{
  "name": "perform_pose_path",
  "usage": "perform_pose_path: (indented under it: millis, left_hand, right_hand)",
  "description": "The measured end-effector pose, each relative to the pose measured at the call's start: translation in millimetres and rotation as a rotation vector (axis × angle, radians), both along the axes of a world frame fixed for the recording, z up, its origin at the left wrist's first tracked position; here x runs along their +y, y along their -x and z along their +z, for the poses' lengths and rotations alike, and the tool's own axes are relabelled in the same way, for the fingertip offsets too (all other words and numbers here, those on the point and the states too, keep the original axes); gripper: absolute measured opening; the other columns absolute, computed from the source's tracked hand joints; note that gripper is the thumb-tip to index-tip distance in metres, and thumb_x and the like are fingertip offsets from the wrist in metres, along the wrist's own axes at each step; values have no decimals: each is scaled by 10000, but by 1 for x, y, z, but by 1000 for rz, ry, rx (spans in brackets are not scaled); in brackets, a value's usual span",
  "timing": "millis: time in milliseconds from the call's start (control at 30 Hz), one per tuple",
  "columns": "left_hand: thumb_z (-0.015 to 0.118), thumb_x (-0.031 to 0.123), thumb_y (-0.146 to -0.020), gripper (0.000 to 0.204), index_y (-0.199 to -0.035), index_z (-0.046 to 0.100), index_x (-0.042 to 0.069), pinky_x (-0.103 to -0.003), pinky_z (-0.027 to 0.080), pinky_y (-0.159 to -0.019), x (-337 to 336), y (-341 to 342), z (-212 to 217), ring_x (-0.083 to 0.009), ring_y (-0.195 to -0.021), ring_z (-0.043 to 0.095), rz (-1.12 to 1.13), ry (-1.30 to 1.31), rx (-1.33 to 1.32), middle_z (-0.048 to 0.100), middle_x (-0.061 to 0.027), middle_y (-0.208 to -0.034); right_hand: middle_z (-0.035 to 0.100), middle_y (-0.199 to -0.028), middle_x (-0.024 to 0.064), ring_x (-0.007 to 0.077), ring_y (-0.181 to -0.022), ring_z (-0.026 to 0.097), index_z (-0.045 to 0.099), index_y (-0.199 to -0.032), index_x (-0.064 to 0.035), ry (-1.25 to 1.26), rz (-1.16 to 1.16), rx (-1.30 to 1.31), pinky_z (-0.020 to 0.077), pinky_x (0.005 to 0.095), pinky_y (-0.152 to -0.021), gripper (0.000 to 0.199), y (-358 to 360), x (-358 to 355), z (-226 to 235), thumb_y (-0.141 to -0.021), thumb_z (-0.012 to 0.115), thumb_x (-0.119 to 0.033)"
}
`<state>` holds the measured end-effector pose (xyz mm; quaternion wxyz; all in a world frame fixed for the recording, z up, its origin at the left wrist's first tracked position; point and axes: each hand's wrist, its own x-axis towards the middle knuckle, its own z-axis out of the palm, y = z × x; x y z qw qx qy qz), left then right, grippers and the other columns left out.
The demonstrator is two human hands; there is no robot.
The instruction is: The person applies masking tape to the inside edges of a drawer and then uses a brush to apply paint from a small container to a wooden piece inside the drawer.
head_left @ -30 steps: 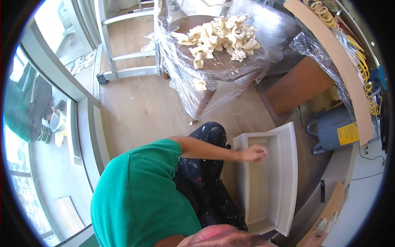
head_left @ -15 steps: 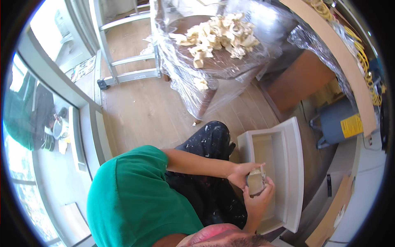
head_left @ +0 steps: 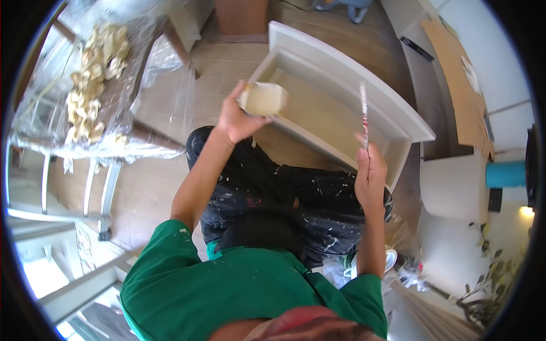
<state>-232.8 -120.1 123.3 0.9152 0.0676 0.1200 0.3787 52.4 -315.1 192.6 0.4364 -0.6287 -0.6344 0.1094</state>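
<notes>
My left hand [head_left: 236,118] is closed round the side of a small, boxy tub [head_left: 265,101] with cream-coloured stuff in it, slightly blurred. Well apart from it, my right hand [head_left: 371,170] grips a thin, pale stick-like tool [head_left: 364,113] with reddish marks. The tool points up and away from me; its exact kind is unclear. Beyond my knees lies a cream drawer [head_left: 335,55], its open side up and its curved front on the far side. The tub is by the drawer's near left corner, and the tool appears over its right part.
A plastic-wrapped table [head_left: 136,94] at the left bears a heap of crumpled cream scraps [head_left: 96,79]. Below it stands a metal ladder [head_left: 105,199]. A brown board [head_left: 460,85] and a plant [head_left: 483,284] are at the right. Plastic wrapping [head_left: 409,273] lies beside my right leg.
My hands were together at the tub over the drawer; now they are apart, with the tub at left and the stick-like tool raised at right. The view has swung to the right.
</notes>
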Motion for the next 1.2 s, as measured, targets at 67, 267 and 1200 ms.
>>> perform_pose_path:
  millis: [67, 267, 1200]
  left_hand:
    - [391, 510, -1083, 714, -1546, 367, -32, -610, 327, -1206, 29, 8, 0, -459, -1460, 404, 50, -28, -23, 410, -275, -1583]
    - [359, 536, -1084, 728, -1523, 392, -43, -643, 284, -1233, 90, 1, -3, -479, -1450, 392, 145, -8, -54, 392, -298, -1573]
    - [322, 528, -1119, 651, -1476, 506, 16, -515, 405, -1159, 66, 0, -11, -307, -1372, 523, 73, 23, 16, 572, -151, -1463]
  right_hand:
    - [655, -919, 127, 203, -754, 605, 571, -1465, -48, 31, -44, 95, 507, 323, -712, 395, 3, -10, 4, -1092, 443, -81]
    - [712, -1220, 201, 212, -1024, 721, 489, -1553, -39, 253, 88, 440, 561, 278, -738, 481, -2, -24, 22, -1073, 485, -69]
    - [759, -912, 89, 99, -775, 650, 751, -1145, 59, 197, 89, 449, 517, 241, -706, 237, 92, 183, -9, -1001, 714, -125]
